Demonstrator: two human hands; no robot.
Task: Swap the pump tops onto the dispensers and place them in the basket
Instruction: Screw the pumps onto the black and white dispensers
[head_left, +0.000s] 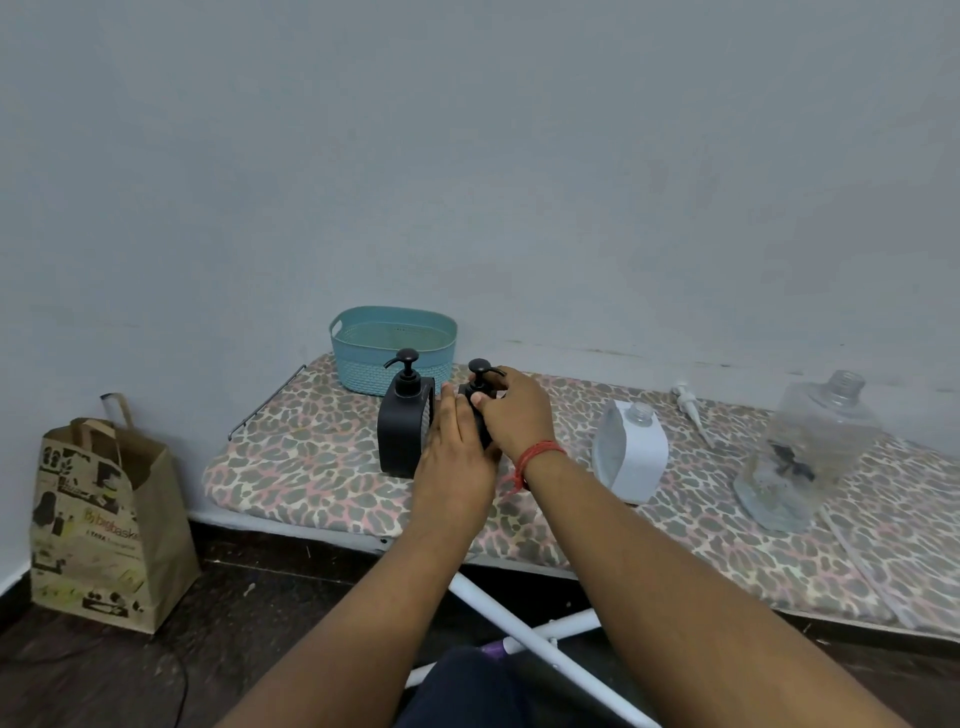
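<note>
Two black dispensers stand mid-board. The left black dispenser (401, 434) stands free with its black pump top (407, 364) on. The second black dispenser (470, 395) is mostly hidden behind my hands: my left hand (457, 457) wraps its body, and my right hand (511, 410) pinches its black pump top (480, 370). A white dispenser (631, 449) and a clear dispenser (813, 447) stand to the right, both with open necks. A white pump top (688, 405) lies between them near the wall. The teal basket (393, 348) sits behind the black dispensers.
Everything rests on an ironing board with a leopard-print cover (311, 467), pushed against a grey wall. A wire rack (265, 402) juts from its left end. A brown paper bag (104, 519) stands on the dark floor at left. White board legs (519, 623) cross below.
</note>
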